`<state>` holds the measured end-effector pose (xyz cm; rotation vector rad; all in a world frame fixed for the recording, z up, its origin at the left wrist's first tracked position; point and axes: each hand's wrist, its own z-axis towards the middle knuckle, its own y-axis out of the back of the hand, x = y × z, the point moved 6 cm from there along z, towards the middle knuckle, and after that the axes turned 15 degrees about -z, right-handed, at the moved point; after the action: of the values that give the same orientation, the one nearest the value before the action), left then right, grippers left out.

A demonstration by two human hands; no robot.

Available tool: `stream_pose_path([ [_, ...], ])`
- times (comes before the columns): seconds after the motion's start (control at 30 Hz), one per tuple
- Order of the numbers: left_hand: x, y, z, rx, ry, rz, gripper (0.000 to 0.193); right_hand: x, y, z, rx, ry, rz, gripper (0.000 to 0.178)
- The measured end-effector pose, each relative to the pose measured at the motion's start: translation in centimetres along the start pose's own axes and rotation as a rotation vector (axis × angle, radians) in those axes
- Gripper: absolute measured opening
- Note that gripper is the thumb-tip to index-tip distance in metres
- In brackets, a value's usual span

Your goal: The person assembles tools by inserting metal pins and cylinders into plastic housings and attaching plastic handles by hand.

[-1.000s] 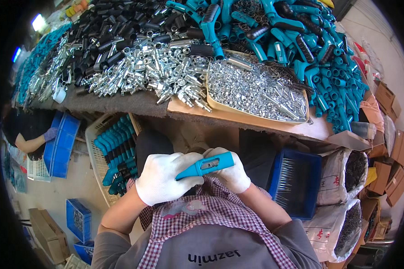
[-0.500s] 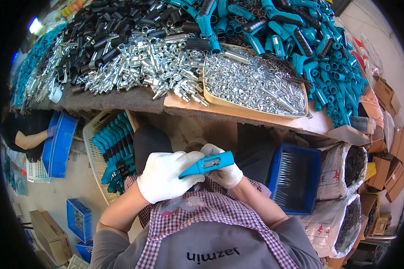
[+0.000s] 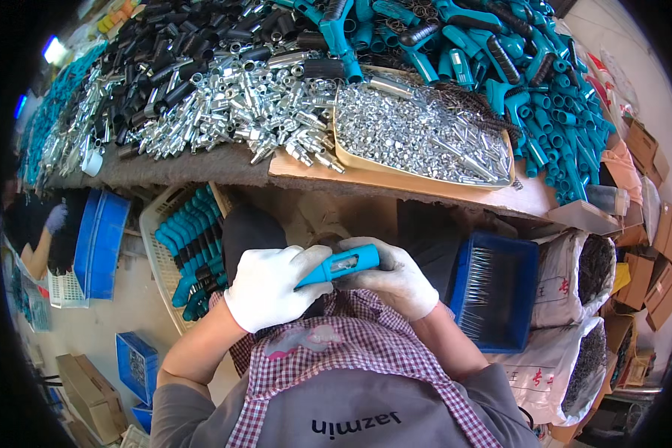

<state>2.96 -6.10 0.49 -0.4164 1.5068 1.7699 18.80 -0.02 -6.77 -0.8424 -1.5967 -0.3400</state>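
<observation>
Over my lap I hold a teal plastic tool handle [image 3: 362, 258], its tubular end lying slantwise and pointing right. A long slot in its upper side shows a metal part inside. My left hand [image 3: 270, 287], in a white glove, is closed around the handle's left part, thumb and fingers on either side. At the other end my right hand [image 3: 402, 278], gloved too and greyed at the fingertips, has its fingers curled behind and under the tube. The rest of the handle is hidden by the left glove and the apron.
Ahead, the bench bears a shallow tray [image 3: 425, 179] of small metal pieces, heaped metal fittings [image 3: 239, 112], black sleeves [image 3: 179, 37] and teal handles [image 3: 552, 123]. A crate [image 3: 151, 224] of handles stands left, a blue bin [image 3: 511, 299] of thin rods right. Another person's arm [image 3: 37, 254] shows far left.
My right hand has shifted right and turned, now lying beside the tube's end instead of behind it. The handle has moved slightly left. At far left the other person's arm has risen.
</observation>
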Motion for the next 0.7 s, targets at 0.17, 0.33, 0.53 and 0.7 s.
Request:
stream_pose_path([
  [0.17, 0.2, -1.1, 0.7, 0.003, -0.047, 0.047, 0.046, 1.0, 0.6, 0.1, -0.162, -0.03, -0.206, 0.032],
  [0.33, 2.1, -0.9, 0.6, -0.029, 0.094, -0.243, 0.049, 5.5, 1.9, 0.2, -0.091, 0.185, -0.607, 0.034],
  [0.53, 3.4, -2.3, -0.2, 0.308, 0.622, -0.965, 0.051, 10.7, 4.7, -0.6, 0.119, 0.562, -0.839, 0.04],
  [0.7, 3.2, -1.1, 0.5, -0.061, 0.383, -0.56, 0.054, 14.2, 15.2, -1.4, -1.025, 0.278, -1.882, 0.026],
])
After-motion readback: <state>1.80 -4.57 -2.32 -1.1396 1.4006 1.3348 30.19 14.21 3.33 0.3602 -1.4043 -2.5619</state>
